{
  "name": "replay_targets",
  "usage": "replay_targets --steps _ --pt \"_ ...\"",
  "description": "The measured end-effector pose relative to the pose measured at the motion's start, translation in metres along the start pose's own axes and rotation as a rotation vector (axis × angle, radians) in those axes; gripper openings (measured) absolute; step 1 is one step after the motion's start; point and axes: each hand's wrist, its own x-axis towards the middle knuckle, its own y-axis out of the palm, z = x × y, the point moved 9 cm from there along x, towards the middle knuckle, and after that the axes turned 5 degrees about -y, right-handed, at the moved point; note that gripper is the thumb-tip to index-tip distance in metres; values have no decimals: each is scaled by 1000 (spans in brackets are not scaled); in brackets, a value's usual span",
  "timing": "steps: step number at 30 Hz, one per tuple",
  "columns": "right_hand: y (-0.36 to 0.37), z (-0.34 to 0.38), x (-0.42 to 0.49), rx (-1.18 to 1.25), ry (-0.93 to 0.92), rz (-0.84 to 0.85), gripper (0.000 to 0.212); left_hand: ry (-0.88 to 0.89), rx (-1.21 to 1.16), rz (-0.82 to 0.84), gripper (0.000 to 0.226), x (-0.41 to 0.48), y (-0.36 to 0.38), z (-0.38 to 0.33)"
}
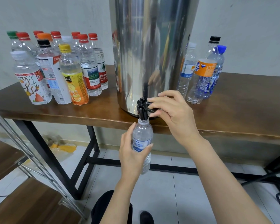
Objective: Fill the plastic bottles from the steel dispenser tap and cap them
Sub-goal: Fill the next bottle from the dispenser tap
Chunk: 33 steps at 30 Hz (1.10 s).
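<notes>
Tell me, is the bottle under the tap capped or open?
Open: the bottle in the left hand has no cap, its neck sits under the black tap.

The orange-labelled bottle point(204, 68) reads "FANTA".

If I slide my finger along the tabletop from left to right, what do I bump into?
Cluster of capped bottles → steel dispenser → white-capped water bottle → orange-label Fanta bottle → blue-capped bottle.
</notes>
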Motion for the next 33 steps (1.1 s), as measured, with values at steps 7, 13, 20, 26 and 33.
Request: replay_targets --steps 7,13,20,26,33 --pt "0 0 7 -42 -40 45 19 -2 -6 6 87 0 0 -2" --pt "-5 14 28 -87 -113 59 20 5 -10 1 87 0 0 -3" --pt "24 8 63 -69 187 146 16 1 4 18 87 1 1 0" --pt "7 -14 34 -13 319 34 33 1 -2 16 86 1 -2 -3" --pt "-11 -98 -49 -192 606 183 31 -2 12 16 88 0 -2 -1"
